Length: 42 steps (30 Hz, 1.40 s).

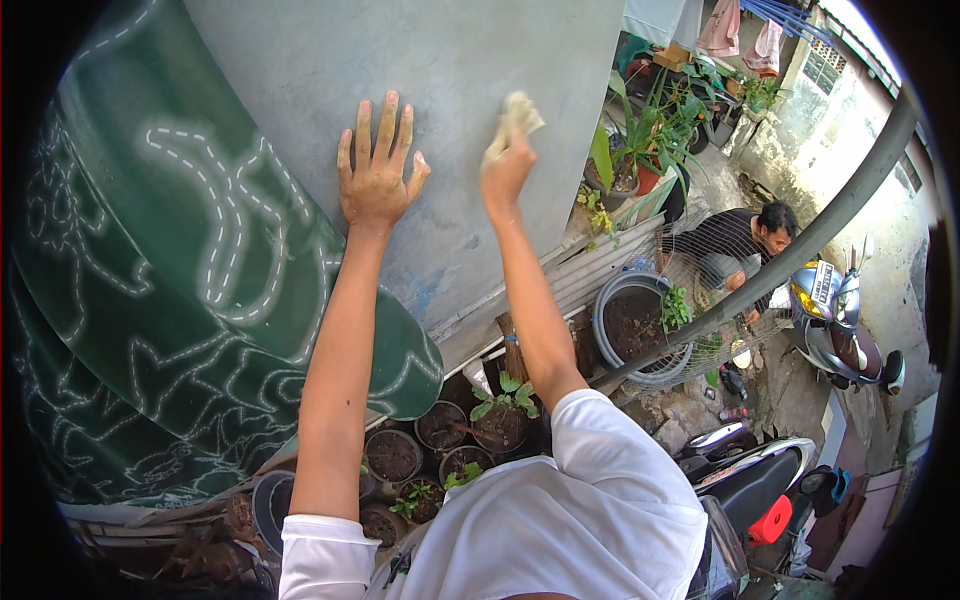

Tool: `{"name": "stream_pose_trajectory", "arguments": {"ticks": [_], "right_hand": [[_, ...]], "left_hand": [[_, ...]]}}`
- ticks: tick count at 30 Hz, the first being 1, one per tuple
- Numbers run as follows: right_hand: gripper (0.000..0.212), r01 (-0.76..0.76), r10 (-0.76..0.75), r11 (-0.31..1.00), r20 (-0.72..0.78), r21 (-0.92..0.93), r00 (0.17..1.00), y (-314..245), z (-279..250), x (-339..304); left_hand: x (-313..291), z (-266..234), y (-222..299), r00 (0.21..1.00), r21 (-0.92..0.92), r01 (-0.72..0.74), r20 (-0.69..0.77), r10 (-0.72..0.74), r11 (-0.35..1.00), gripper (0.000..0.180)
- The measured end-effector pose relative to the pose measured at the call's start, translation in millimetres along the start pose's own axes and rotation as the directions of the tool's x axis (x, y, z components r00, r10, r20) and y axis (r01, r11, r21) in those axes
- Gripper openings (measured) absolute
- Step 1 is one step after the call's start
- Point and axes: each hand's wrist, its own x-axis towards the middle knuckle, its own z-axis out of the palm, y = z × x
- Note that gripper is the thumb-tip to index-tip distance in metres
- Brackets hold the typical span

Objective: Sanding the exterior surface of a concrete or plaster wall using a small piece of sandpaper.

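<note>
A large smooth grey panel [450, 60] fills the upper middle, with a faint blue smear low on it. My left hand [378, 185] lies flat against its surface, fingers spread and dusted with something pale. To its right, my right hand [506, 168] is closed around a pale, folded piece [522, 112], pressed to the same panel. The piece's edges stick out past my fingertips; whether it is cloth or abrasive paper I cannot tell. Slight blur softens that hand.
Left of the panel bulges a dark green surface [230, 230] with dashed white outlines. Below stand several small plant pots [393, 455]. At right are a big soil-filled tub [632, 320], wire mesh, a grey pipe [850, 200], a crouching person [730, 240] and parked motorbikes [745, 490].
</note>
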Motion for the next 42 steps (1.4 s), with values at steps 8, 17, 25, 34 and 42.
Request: {"name": "stream_pose_trajectory", "arguments": {"ticks": [8, 17, 25, 34, 42], "right_hand": [[0.049, -0.363, 0.373, 0.925, -0.085, 0.113, 0.924, 18, 0, 15], [0.047, -0.039, 0.040, 0.998, -0.007, 0.047, 0.999, -11, 6, -26], [0.048, -0.115, 0.115, 0.993, -0.056, 0.017, 0.992, 27, -4, -2], [0.043, 0.028, -0.028, 1.000, 0.045, -0.011, 0.999, 22, -9, -17], [0.044, -0.324, 0.303, 0.938, 0.163, 0.122, 0.939, 27, -13, -25]], "left_hand": [[0, -1, 6, 1.000, -0.013, 0.010, 0.003, -0.010, 1.000, 0.062], [-2, -1, 3, 1.000, -0.013, 0.007, -0.014, -0.007, 1.000, 0.061], [3, -6, 6, 1.000, -0.014, 0.007, -0.024, -0.008, 1.000, 0.061], [-4, -4, -1, 1.000, 0.003, 0.007, -0.014, -0.007, 1.000, 0.062], [-4, -5, -1, 1.000, -0.007, 0.009, -0.025, -0.009, 1.000, 0.061]]}}
